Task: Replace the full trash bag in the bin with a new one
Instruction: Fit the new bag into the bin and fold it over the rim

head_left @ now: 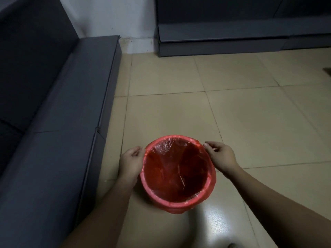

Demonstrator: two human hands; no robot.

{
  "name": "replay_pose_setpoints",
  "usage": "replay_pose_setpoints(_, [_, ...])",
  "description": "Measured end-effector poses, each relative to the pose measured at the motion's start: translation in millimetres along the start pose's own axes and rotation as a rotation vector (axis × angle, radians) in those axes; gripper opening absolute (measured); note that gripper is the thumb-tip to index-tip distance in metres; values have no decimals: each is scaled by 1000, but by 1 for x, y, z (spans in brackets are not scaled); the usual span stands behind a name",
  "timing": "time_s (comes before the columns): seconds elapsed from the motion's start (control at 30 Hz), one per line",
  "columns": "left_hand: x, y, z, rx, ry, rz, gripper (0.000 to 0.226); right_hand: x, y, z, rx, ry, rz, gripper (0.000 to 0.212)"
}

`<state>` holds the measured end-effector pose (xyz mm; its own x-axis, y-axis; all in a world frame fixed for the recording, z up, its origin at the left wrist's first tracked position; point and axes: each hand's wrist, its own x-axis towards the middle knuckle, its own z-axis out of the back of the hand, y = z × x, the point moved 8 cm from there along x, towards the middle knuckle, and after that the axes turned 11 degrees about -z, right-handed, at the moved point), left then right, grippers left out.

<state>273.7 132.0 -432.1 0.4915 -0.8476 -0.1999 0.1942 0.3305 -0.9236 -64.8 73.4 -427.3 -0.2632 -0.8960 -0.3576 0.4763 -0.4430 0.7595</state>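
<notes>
A small round bin stands on the tiled floor in the lower middle of the head view. A thin red trash bag lines it, its edge folded down over the rim, and the inside looks empty. My left hand pinches the bag's edge at the bin's left rim. My right hand pinches the bag's edge at the upper right rim, where a small flap of plastic sticks out. No other trash bag is in view.
A dark grey sofa runs along the left side, its base close to the bin. A dark cabinet stands against the far wall. Beige floor tiles stretch to the right and beyond the bin.
</notes>
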Motion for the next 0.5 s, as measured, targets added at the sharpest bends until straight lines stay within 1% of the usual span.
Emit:
replay_pose_setpoints(0.03, [6,-2,-5,13,22,-1,32,7,7,-5,-34,20,11,25])
replay_pose_setpoints(0.1, [17,4,-14,0,31,27,12,19,16,-17,-109,58,30,23])
replay_pose_setpoints(0.17, [24,13,-19,-21,27,71,21,31,15,-26,-121,85,5,22])
replay_pose_setpoints(0.2, [24,16,-22,-43,37,105,21,35,10,-30,-78,102,-39,23])
replay_pose_setpoints(0.33, [26,26,-26,-164,-16,205,18,40,-7,-37,192,136,-222,31])
replay_pose_setpoints(0.5, [33,33,-30,-257,-2,261,17,39,-4,-44,268,175,-259,28])
